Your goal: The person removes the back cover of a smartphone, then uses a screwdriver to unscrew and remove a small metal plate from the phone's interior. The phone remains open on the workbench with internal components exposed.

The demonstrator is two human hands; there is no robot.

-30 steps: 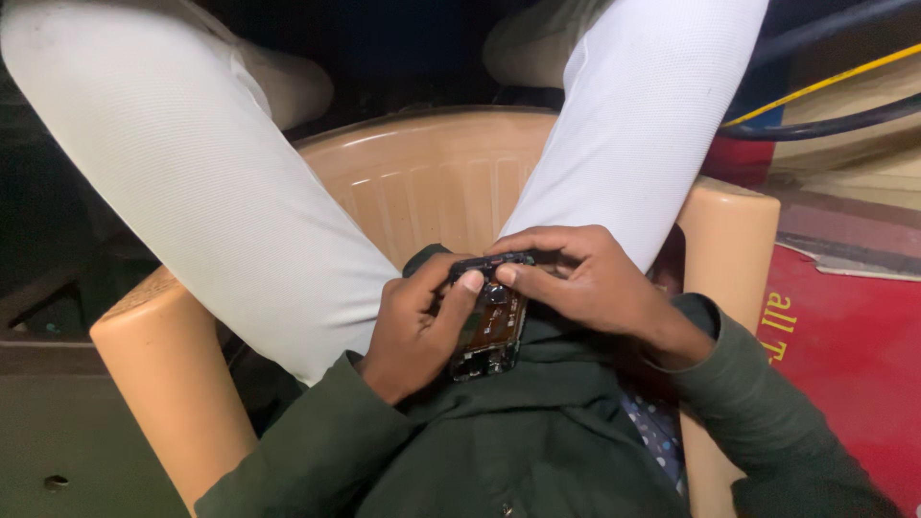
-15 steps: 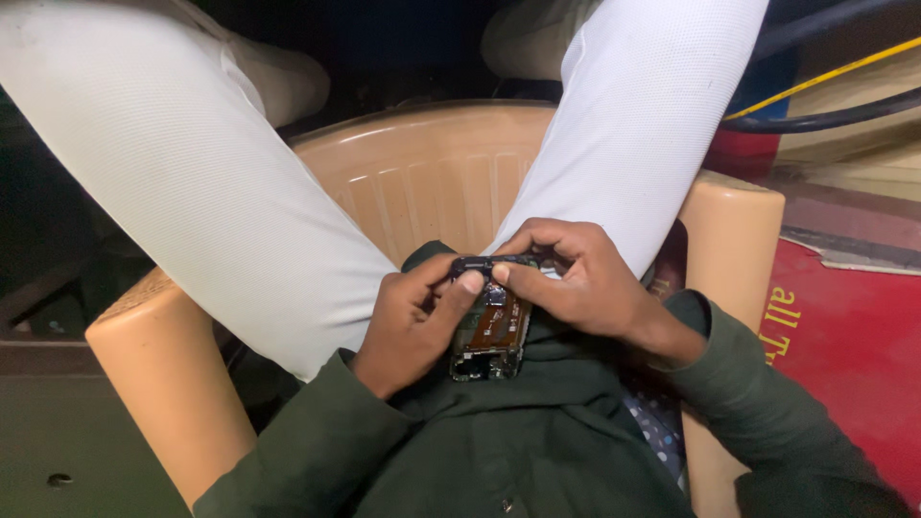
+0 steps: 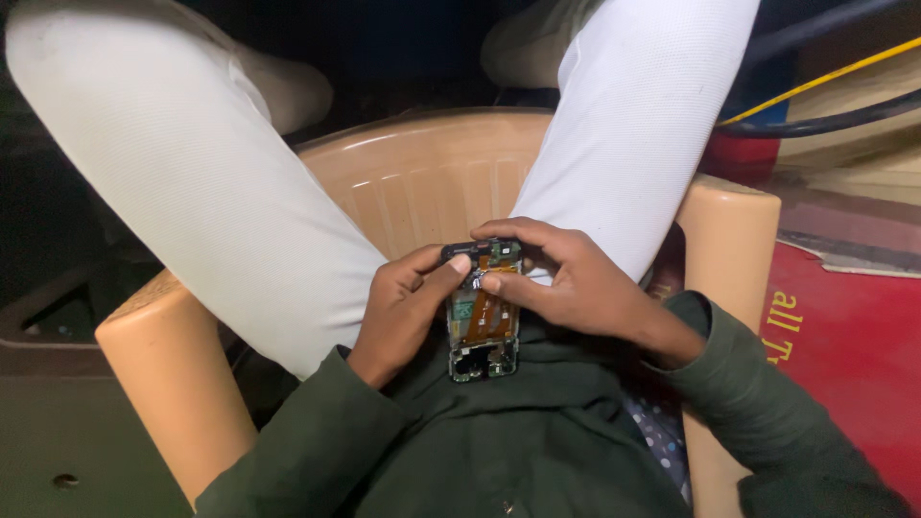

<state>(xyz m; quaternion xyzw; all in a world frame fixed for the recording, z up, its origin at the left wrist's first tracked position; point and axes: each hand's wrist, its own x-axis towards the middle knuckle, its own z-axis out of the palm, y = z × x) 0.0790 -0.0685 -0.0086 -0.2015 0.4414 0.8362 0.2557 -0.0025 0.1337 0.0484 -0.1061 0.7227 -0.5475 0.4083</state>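
Dim scene; light from the head's direction falls brightest on the white textured trousers (image 3: 192, 192), while beyond the tan plastic chair (image 3: 422, 173) all sinks into black shadow, slightly soft.

- Tan plastic chair (image 3: 422, 182), ribbed seat, rounded armrests on both sides.
- Surroundings dark; light falls mainly on the chair.
- Red panel (image 3: 854, 384) with yellow lettering at right.
- Yellow cable (image 3: 815, 82) and black cable (image 3: 825, 123) run across upper right.
- Dark grey surface (image 3: 58, 432) at lower left.
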